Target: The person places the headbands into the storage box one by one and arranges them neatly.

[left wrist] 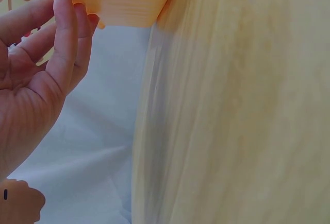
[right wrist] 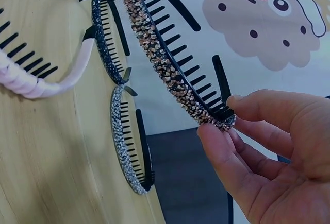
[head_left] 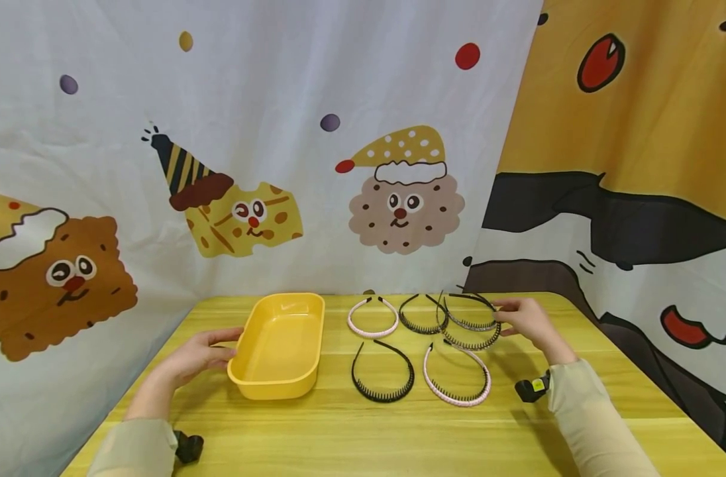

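My left hand [head_left: 197, 356] is at the left side of a yellow plastic tray [head_left: 238, 386]. In the left wrist view its loosely extended fingers [left wrist: 66, 44] touch the tray's outer wall. My right hand [head_left: 528, 324] pinches one end of a hair band [right wrist: 170, 67] covered in rose-gold stones, with black comb teeth inside, held tilted above the table. Behind it lies a silver-stoned hair band [right wrist: 117, 136]. Beside that is a dark glittery hair band [right wrist: 100, 38]. A pink toothed hair band [head_left: 461, 402] lies in front of the held one.
A black toothed hair band [head_left: 383, 397] lies at the front middle, and a plain pink hair band [head_left: 373, 333] behind it. They rest on a yellow wood-grain table [head_left: 315, 440]. A cartoon-printed cloth [head_left: 261, 79] hangs behind the table's back edge.
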A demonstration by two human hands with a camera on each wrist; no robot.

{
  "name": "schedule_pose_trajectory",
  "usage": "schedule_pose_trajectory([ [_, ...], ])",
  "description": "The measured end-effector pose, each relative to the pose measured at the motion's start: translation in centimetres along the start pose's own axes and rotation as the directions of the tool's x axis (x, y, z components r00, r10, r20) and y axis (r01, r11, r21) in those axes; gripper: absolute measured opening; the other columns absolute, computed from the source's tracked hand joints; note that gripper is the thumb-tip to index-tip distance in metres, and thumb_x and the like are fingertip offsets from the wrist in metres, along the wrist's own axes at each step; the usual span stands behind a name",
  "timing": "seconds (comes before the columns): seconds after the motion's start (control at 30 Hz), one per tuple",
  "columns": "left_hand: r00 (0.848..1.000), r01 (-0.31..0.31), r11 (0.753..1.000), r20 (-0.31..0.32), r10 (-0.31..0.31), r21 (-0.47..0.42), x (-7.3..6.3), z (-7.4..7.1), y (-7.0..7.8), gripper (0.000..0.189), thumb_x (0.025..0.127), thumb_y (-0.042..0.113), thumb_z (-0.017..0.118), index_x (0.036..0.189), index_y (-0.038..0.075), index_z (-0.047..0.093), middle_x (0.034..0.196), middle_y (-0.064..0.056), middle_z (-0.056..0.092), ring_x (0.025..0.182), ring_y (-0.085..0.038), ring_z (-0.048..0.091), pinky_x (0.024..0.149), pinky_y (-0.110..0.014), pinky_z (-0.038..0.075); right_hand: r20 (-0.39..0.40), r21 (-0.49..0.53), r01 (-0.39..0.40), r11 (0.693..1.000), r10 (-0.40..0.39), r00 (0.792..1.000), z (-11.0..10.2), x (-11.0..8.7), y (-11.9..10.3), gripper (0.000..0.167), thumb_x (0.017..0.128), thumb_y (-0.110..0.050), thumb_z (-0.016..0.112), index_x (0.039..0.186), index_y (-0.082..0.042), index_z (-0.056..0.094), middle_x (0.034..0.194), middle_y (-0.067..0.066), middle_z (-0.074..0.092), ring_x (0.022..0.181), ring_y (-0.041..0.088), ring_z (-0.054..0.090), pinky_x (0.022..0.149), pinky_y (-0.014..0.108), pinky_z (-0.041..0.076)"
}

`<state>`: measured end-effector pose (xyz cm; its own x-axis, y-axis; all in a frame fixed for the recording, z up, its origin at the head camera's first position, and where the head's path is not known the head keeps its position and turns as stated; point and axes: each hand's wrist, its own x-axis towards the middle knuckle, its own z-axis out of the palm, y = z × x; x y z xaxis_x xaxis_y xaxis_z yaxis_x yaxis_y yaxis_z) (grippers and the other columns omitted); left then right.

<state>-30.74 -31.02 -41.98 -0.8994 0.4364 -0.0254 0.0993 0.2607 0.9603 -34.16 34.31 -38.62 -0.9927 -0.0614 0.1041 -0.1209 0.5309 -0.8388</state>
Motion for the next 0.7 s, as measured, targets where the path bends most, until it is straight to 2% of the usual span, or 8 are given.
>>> schedule_pose_trajectory([
  [0.33,1.0,-0.008,1.0,-0.011,0.008,0.006,-0.07,0.13,0.12,0.065,0.098,0.011,0.059,0.148,-0.013,0.024,0.151,-0.035,0.021,0.111,-0.023,0.061,0.088,-0.036,0.053,0.008,0.004,0.007,1.0,-0.007,1.0,0.7,0.52,-0.16,0.047,0.093,-0.013,0.065,0.131,0.012,0.053,0.121,0.032,0.056,0.097,0.037,0.063,0.07,0.042,0.059],
  [0.57,1.0,-0.002,1.0,-0.01,0.002,0.017,-0.21,0.29,0.35,0.065,0.098,0.01,0.058,0.148,-0.013,0.023,0.15,-0.035,0.024,0.114,-0.027,0.059,0.089,-0.036,0.053,0.015,0.016,0.029,0.999,-0.029,0.999,0.97,0.69,-0.5,0.047,0.093,-0.013,0.065,0.131,0.013,0.053,0.124,0.032,0.056,0.102,0.039,0.061,0.07,0.043,0.059],
  [0.7,1.0,0.011,1.0,-0.016,-0.01,0.022,-0.24,0.33,0.27,0.064,0.098,0.01,0.057,0.148,-0.011,0.024,0.149,-0.034,0.026,0.114,-0.025,0.059,0.089,-0.034,0.053,0.019,0.014,0.04,0.999,-0.04,0.999,1.08,0.76,-0.88,0.048,0.093,-0.012,0.065,0.13,0.014,0.053,0.122,0.031,0.057,0.098,0.035,0.062,0.07,0.043,0.059],
])
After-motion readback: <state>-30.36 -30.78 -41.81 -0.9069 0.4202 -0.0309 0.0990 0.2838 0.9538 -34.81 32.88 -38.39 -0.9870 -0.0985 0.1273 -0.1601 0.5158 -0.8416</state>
